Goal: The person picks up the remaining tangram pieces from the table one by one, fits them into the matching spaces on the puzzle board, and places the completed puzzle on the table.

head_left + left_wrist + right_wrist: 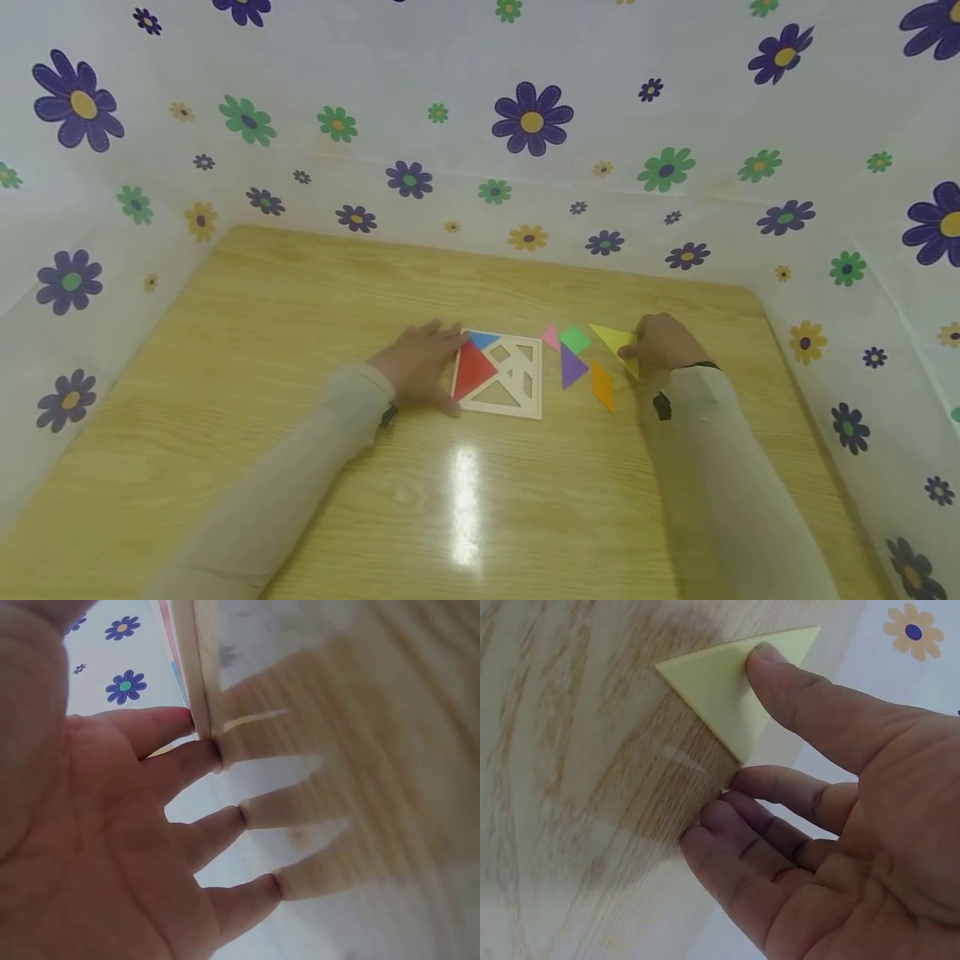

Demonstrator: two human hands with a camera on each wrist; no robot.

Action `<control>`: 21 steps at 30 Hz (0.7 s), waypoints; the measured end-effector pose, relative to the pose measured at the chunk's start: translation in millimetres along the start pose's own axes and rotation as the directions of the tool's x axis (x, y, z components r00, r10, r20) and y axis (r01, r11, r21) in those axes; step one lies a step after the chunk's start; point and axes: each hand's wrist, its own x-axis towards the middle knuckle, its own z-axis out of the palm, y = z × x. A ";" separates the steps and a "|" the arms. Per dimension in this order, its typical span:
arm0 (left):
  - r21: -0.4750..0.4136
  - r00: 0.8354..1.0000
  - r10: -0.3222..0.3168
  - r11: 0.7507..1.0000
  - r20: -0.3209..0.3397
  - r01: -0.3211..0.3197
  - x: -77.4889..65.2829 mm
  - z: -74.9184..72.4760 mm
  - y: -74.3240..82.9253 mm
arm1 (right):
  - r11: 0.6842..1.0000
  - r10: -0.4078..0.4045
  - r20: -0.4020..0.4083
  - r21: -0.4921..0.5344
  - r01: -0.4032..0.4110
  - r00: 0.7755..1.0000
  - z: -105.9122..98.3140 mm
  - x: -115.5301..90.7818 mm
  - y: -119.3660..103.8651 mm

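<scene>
A white tangram board (pixel 534 408) lies on the table, its left part holding a red triangle (pixel 474 371) and a blue triangle (pixel 486 340); its other cut-outs are bare. My left hand (pixel 420 362) rests at the board's left edge with fingers spread, fingertips down on the tabletop in the left wrist view. To the right, my right hand (pixel 667 342) holds a yellow triangle (pixel 712 682), the thumb flat on its face and the other fingers bent by its lower corner. Between board and right hand lie a purple triangle (pixel 572 368) and a green square (pixel 575 339).
A pink piece (pixel 551 337) touches the green square near the board's upper right corner. Below the yellow triangle lies an orange parallelogram (pixel 602 386). The wooden table (pixel 337 283) is bordered at the back and sides by a white flowered cloth (pixel 450 83).
</scene>
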 end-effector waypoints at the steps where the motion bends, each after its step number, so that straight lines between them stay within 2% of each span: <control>1: -0.003 1.000 -0.005 1.000 0.003 0.005 0.3 0.5 0.2 | 1.000 0.003 0.005 0.006 -0.003 1.000 0.2 -0.2 0.6; 10: 0.012 0.999 -0.036 0.999 0.030 0.036 2.2 -2.2 4.6 | 0.999 0.005 0.017 0.032 -0.006 1.000 -0.3 -2.5 -0.3; 21: -0.006 0.999 -0.045 0.999 0.030 0.045 1.6 -3.3 6.4 | 1.000 0.009 0.038 0.023 -0.010 0.999 -3.2 -2.2 -2.0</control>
